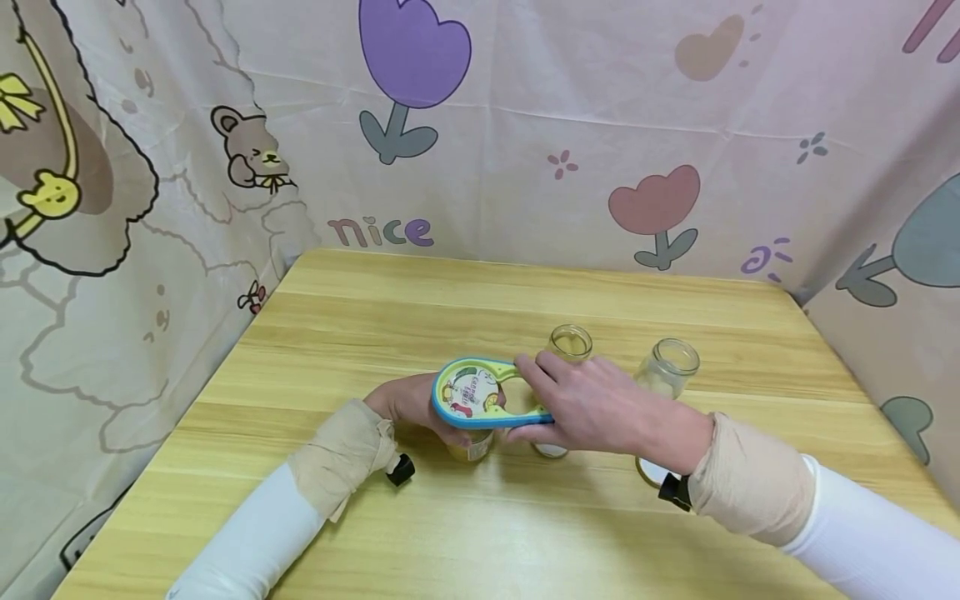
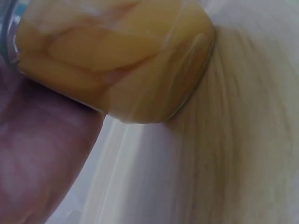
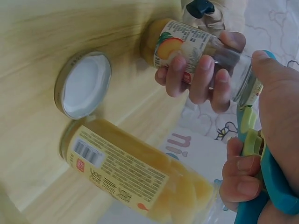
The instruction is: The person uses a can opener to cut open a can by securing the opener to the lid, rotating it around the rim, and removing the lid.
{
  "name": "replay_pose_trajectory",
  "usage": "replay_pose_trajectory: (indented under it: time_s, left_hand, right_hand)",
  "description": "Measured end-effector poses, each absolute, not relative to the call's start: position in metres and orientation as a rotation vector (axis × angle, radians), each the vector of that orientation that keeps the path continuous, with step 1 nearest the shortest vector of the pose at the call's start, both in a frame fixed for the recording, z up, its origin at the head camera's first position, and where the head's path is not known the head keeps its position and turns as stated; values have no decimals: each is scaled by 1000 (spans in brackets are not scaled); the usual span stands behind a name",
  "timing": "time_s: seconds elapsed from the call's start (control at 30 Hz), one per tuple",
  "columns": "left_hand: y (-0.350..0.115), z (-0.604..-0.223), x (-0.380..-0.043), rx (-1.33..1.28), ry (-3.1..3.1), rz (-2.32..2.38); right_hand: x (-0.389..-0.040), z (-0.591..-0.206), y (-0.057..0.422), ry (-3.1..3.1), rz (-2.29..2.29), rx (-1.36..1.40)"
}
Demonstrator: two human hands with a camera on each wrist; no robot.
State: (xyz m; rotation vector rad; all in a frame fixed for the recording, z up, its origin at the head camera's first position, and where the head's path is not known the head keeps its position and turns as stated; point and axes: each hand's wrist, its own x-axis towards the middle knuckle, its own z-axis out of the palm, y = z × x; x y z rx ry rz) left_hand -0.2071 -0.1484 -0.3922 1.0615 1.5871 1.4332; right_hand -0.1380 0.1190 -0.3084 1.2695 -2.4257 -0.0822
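Observation:
A glass jar of yellow peach pieces (image 3: 181, 45), with a peach on its label, stands upright in my left hand (image 1: 408, 402). The fingers of that hand wrap round its side in the right wrist view. In the left wrist view the jar's lower part (image 2: 117, 60) shows the fruit, its base at the tabletop. A blue and green jar opener (image 1: 471, 392) with a printed round top lies over the jar's top and hides it from above. My right hand (image 1: 600, 404) grips the opener's two handles, thumb on one side and fingers on the other.
Two lidless glass jars stand to the right, one nearer the middle (image 1: 570, 342) and one farther right (image 1: 669, 367), partly behind my right arm. Two upturned lids, a middle one (image 1: 551, 451) and a right one (image 1: 651, 472), lie on the wooden table (image 1: 360, 308). A printed cloth (image 1: 510, 183) hangs behind.

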Motion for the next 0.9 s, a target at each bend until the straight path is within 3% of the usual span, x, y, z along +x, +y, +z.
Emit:
replay_pose_trajectory:
  time_s: [0.9]
  left_hand:
    - [-148, -396, -204, 999, 1771, 1417]
  right_hand:
    - [-130, -291, 124, -2366, -123, 1296]
